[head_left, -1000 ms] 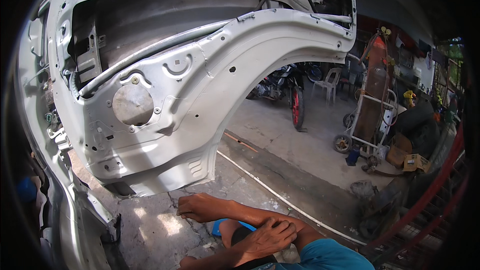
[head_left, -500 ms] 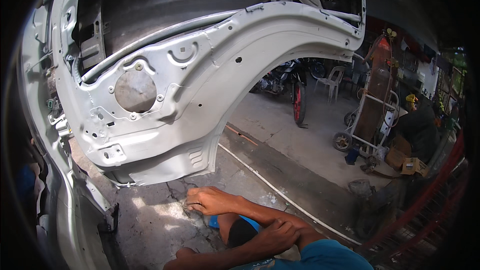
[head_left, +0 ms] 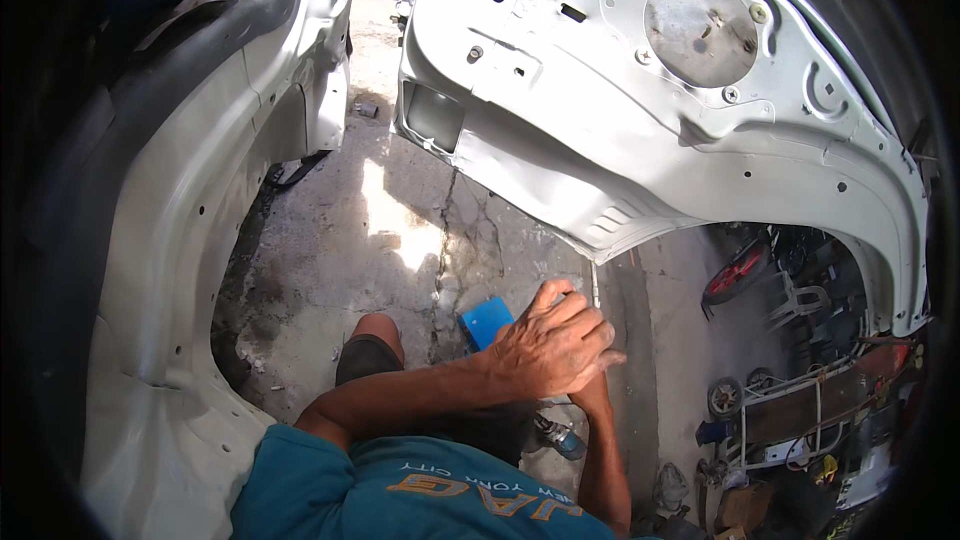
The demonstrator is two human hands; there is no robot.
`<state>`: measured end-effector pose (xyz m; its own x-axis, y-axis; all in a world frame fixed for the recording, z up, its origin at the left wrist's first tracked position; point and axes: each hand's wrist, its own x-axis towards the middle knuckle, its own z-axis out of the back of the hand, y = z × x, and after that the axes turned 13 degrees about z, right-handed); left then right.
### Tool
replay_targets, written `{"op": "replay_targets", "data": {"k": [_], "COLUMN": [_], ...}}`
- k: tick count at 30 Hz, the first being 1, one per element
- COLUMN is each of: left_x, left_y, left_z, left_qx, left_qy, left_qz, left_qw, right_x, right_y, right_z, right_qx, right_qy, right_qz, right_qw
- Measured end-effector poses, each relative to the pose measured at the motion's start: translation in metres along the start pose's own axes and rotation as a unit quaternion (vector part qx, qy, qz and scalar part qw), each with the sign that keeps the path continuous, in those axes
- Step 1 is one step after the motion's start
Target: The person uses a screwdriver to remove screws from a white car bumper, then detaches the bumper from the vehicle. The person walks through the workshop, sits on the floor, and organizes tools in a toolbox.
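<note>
My left hand (head_left: 550, 340) is raised in the lower middle, fingers curled over my right hand (head_left: 590, 390), which is mostly hidden behind it. Whatever is between them, if anything, cannot be made out. Beyond them a white door-like body panel (head_left: 590, 140), with a round metal patch (head_left: 700, 30), spans the upper right. Another white body section (head_left: 170, 240) stands along the left. A blue flat object (head_left: 482, 322) lies beyond my left hand, low down. A power tool (head_left: 560, 438) shows below my hands, beside my right forearm.
The cracked concrete floor (head_left: 310, 240) shows between the two panels, with a small cylinder (head_left: 366, 110) on it. At the right are a motorcycle's red wheel (head_left: 735, 275), a plastic chair (head_left: 795, 295), a wheeled cylinder trolley (head_left: 745, 425) and assorted clutter (head_left: 745, 505). My knee (head_left: 378, 335) shows below.
The view has swung down and leftward. My left hand has moved from my right forearm up onto my right hand, and now covers most of it.
</note>
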<state>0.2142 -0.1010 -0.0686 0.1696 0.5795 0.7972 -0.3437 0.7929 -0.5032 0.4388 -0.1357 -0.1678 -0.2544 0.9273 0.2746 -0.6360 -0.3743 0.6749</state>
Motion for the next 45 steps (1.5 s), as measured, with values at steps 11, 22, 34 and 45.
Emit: {"op": "replay_targets", "data": {"k": [11,22,34,45], "left_x": [0.086,0.094,0.088,0.087], "left_y": [0.072,0.076,0.084,0.086], "left_z": [0.055,0.067,0.064,0.065], "left_qx": [0.123,0.161,0.105,0.119], "left_qy": [-0.174,-0.121,-0.128,-0.119], "left_qz": [0.181,0.252,0.267,0.277], "left_qw": [0.96,0.947,0.949,0.946], "right_x": [-0.075,0.029,0.12,0.127], "right_y": [-0.016,0.155,0.319,0.338], "right_z": [-0.015,0.236,0.525,0.521], "right_qx": [0.106,-0.202,-0.563,-0.533], "right_qy": [-0.036,-0.348,-0.49,-0.499], "right_qz": [-0.268,0.124,0.051,0.023], "right_qw": [0.957,0.907,0.663,0.683]}}
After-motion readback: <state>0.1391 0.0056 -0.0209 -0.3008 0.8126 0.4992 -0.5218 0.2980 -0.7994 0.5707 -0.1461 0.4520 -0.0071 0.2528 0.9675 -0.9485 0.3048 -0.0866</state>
